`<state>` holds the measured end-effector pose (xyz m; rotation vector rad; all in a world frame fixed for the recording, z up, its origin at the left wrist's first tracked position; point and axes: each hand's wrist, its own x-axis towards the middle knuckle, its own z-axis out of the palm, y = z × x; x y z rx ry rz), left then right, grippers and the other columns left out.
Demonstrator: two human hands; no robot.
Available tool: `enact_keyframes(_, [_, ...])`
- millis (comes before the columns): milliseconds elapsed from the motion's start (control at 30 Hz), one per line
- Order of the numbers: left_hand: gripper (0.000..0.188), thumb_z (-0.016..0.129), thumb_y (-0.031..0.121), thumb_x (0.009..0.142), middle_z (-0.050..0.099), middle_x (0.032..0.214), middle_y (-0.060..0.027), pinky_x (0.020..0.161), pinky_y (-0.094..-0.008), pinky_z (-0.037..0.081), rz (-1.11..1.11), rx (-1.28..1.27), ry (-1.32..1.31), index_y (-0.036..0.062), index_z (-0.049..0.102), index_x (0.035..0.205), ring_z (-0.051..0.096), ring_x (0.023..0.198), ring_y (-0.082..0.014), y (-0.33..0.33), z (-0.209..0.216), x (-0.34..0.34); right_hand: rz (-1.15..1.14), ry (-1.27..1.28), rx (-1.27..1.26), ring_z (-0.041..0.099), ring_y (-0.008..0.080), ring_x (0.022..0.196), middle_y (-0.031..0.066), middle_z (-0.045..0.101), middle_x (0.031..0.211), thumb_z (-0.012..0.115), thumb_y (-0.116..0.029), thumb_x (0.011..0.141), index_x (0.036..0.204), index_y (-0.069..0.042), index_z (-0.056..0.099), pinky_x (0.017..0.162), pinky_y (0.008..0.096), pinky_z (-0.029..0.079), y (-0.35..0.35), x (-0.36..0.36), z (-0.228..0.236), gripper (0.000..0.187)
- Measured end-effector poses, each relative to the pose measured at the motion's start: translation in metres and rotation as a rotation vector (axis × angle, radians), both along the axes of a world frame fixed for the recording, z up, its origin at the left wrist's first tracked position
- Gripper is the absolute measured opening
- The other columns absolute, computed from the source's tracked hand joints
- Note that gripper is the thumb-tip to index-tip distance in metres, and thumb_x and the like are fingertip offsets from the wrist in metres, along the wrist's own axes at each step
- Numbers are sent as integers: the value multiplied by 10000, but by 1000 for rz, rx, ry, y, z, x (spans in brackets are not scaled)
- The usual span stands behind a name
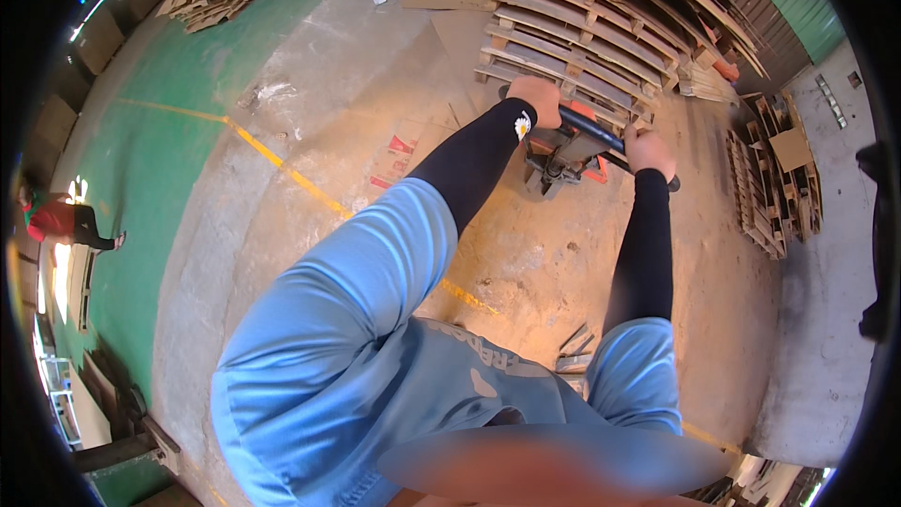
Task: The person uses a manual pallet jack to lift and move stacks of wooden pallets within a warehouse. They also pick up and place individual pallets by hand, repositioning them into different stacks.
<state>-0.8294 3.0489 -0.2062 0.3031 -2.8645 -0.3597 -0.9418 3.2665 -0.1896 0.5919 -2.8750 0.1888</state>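
- Left hand [535, 100] clenched round the black handle bar [593, 129], towards its far end, and it's a firm-looking grip!
- Right hand [649, 152] wrapped over the same bar, nearer the other end; a gap of bare bar between the two.
- Just beneath the bar, here's the orange-and-dark wheeled truck [556, 169], on the floor [526, 268] right by the near edge of the big pallet stack [582, 47].
- So how far along are we? The hold is done, I'd judge: both hands on, truck drawn up at the stack.
- Forks? Hidden from here, so can't call whether they're under the pallets; the stack sits on the floor, and any shifting of it looks still to do.
- Out to the floor's right edge: more pallets [774, 174] near the grey wall [812, 347].
- Over left, red-marked cardboard [394, 158] lies flat, near the yellow line [291, 172].
- And at the floor's far-left edge, another person [61, 221], well apart from it all.
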Motion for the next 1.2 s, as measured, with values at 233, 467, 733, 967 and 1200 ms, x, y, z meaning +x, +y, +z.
enact_keyframes(233, [265, 693, 203, 675, 680, 874, -138, 765, -502, 475, -320, 160, -273, 117, 654, 923, 658, 837, -345, 82, -234, 223, 143, -142, 123, 666, 341, 620, 188, 679, 725, 526, -472, 835, 730, -72, 707, 610, 484, 518, 100, 225, -225, 451])
enact_keyframes(467, [270, 707, 350, 684, 708, 835, -96, 789, -427, 510, -102, 14, -424, 183, 746, 893, 679, 835, -297, 57, -232, 192, 83, -294, 108, 674, 369, 756, 197, 683, 772, 416, -505, 866, 810, -53, 727, 697, 481, 520, 82, 219, -193, 552])
enact_keyframes(733, [292, 645, 276, 699, 705, 900, -129, 790, -422, 524, -85, 26, -378, 131, 727, 938, 673, 891, -311, 102, -202, 210, 19, -504, 270, 637, 340, 1036, 179, 676, 1083, 392, -502, 843, 1033, -76, 708, 951, 429, 445, 104, 226, -167, 564])
enact_keyframes(967, [259, 571, 209, 760, 706, 954, -155, 802, -429, 532, -83, 26, -396, 92, 736, 922, 675, 943, -323, 124, -247, 228, 81, -426, 192, 618, 352, 1073, 185, 654, 1134, 290, -459, 919, 1044, -40, 700, 953, 451, 456, 135, 257, -205, 599])
enact_keyframes(1200, [287, 624, 270, 697, 707, 873, -142, 787, -439, 528, -130, 36, -420, 105, 737, 903, 677, 880, -328, 104, -178, 176, 126, -568, 272, 596, 372, 1113, 216, 628, 1184, 318, -532, 902, 1134, -25, 667, 1053, 513, 331, 122, 195, -129, 658])
